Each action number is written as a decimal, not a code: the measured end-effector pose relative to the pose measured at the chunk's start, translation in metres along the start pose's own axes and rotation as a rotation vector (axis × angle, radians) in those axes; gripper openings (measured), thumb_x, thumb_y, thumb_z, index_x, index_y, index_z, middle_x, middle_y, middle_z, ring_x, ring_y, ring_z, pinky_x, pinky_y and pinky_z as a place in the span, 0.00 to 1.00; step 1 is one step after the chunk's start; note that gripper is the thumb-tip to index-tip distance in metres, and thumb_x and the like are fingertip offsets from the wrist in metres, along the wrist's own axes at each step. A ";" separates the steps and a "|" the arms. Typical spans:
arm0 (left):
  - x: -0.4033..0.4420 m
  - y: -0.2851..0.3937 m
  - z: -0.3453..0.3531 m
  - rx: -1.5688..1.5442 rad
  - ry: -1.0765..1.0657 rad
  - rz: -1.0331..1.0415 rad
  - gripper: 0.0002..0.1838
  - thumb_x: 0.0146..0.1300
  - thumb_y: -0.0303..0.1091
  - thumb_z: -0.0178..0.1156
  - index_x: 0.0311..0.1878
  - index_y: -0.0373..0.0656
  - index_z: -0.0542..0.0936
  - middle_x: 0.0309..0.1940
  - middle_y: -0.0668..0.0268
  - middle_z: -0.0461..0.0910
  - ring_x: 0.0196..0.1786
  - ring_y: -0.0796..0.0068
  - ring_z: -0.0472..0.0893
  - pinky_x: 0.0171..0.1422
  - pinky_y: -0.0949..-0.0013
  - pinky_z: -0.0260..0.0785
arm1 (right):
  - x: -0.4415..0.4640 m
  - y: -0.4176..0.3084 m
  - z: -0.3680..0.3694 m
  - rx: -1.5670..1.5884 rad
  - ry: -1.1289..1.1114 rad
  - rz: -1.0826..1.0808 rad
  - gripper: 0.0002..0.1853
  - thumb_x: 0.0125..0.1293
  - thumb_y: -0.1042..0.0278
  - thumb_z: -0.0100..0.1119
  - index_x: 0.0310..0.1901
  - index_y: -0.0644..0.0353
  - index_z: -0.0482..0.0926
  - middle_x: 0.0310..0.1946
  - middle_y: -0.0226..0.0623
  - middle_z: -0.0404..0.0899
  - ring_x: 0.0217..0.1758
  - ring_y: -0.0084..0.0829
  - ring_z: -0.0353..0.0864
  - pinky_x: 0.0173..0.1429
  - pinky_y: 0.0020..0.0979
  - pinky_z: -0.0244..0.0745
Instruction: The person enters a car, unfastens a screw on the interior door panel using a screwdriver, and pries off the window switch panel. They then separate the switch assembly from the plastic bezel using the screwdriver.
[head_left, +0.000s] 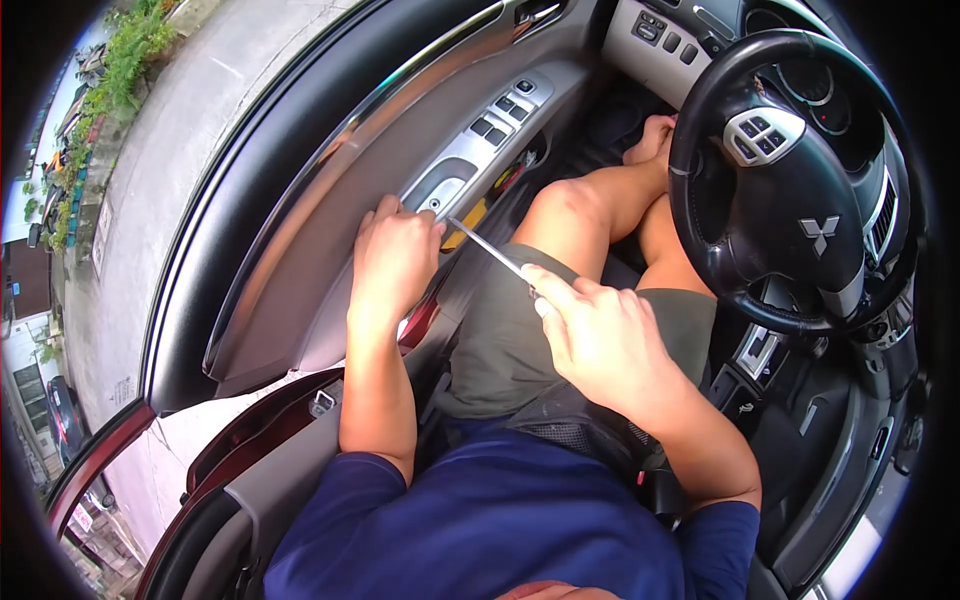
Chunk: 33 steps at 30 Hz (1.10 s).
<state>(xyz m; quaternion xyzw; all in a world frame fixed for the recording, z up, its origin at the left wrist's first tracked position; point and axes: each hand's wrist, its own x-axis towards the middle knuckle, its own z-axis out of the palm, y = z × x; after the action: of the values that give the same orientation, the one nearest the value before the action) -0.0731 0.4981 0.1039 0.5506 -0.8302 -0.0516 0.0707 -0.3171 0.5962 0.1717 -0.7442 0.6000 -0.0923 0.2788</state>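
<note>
My right hand [600,325] is closed round the handle of a screwdriver [490,247], its index finger laid along the start of the metal shaft. The handle is mostly hidden in my palm. The shaft's tip reaches the inner edge of the silver window switch panel [480,140] on the car door's armrest, close to the pull-handle recess and a small dark round hole [435,204]. My left hand [396,255] is curled over the rear end of that panel, thumb near the screwdriver tip. Its fingertips are partly hidden.
The open driver's door [290,240] is on the left, with pavement [150,190] beyond it. A yellow item [465,226] sits in the door pocket. The steering wheel [690,200] is at the right, above my bare legs [570,220]. A seat belt buckle [655,485] is by my hip.
</note>
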 end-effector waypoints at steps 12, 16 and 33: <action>0.005 0.013 0.001 -0.048 -0.120 -0.223 0.11 0.72 0.37 0.64 0.40 0.41 0.91 0.28 0.48 0.86 0.38 0.42 0.87 0.56 0.46 0.73 | 0.018 -0.023 -0.014 -0.054 -0.078 -0.041 0.16 0.72 0.68 0.59 0.57 0.68 0.82 0.27 0.53 0.87 0.32 0.52 0.91 0.39 0.48 0.87; 0.005 0.014 0.001 -0.049 -0.094 -0.225 0.11 0.71 0.36 0.65 0.41 0.41 0.92 0.28 0.47 0.86 0.39 0.42 0.87 0.58 0.46 0.75 | 0.006 -0.004 0.016 0.108 0.050 -0.033 0.17 0.74 0.68 0.59 0.61 0.64 0.81 0.28 0.53 0.86 0.32 0.53 0.90 0.39 0.50 0.87; 0.020 0.022 0.028 -0.054 0.123 -0.080 0.13 0.76 0.39 0.60 0.41 0.41 0.89 0.28 0.50 0.87 0.35 0.48 0.87 0.55 0.52 0.70 | -0.001 0.046 0.004 0.336 0.282 0.049 0.12 0.73 0.65 0.65 0.54 0.56 0.85 0.35 0.51 0.88 0.39 0.58 0.89 0.46 0.52 0.85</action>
<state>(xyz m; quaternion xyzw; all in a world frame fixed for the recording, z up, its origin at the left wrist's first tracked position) -0.1056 0.4888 0.0808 0.5832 -0.8000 -0.0426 0.1344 -0.3543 0.5924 0.1439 -0.6522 0.6271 -0.2874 0.3143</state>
